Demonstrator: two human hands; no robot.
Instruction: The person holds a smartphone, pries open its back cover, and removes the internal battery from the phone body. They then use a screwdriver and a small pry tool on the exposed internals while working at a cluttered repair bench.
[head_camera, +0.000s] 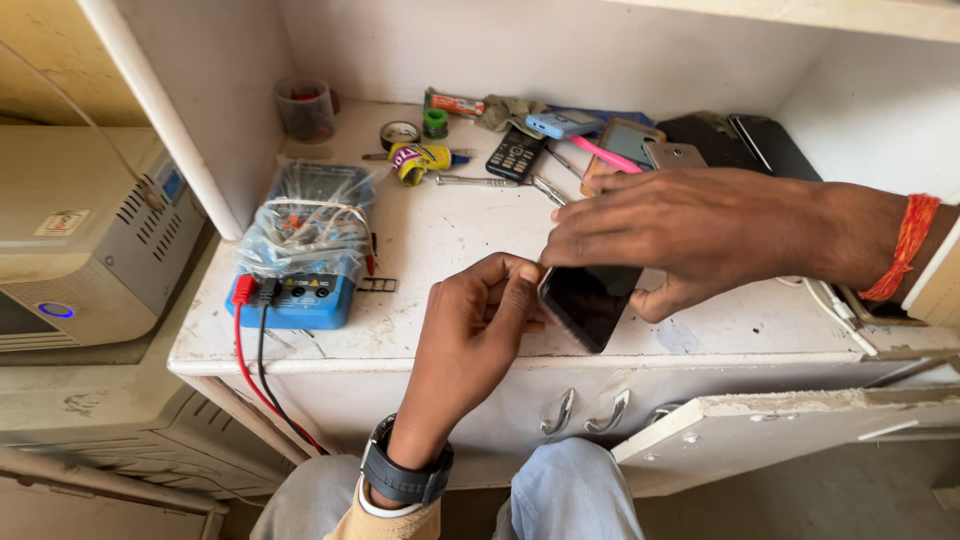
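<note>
Smartphone (588, 302), black, glossy, tilted, gripped by right hand (690, 235); left hand (480, 310) pinches its corner.

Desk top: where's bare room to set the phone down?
Bare patches: between the blue multimeter and the left hand, and mid-desk below the tweezers. The back edge is crowded with phones and tape rolls. The right hand covers the smartphone.

Phone (588, 303) glossy black glass; bench (440, 235) scuffed wht paint; meter (305, 250) in clear plastic.
</note>
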